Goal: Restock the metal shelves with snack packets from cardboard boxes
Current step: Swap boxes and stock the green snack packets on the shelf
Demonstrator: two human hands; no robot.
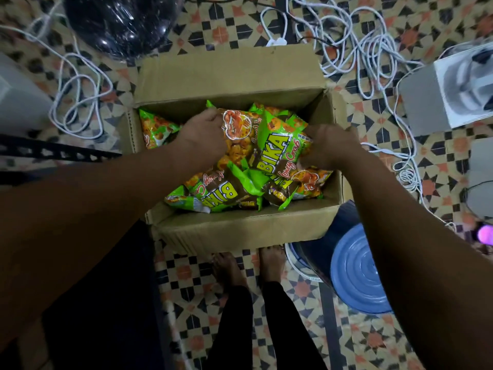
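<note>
An open cardboard box (229,76) stands on the patterned floor in front of my feet. Several green and orange snack packets lie loose inside it. My left hand (202,134) is down in the box, fingers closed on the left edge of an orange snack packet (237,132). My right hand (329,146) grips the right side of a green snack packet (280,141) lying next to it. More packets (213,194) fill the near half of the box, and one (156,129) leans in the far left corner.
White cables (354,46) tangle on the floor behind and right of the box. A blue plastic lid (357,268) sits at the near right, a black bag (120,22) at the far left, a white box (453,89) at the right. A black perforated metal bar (53,153) crosses at left.
</note>
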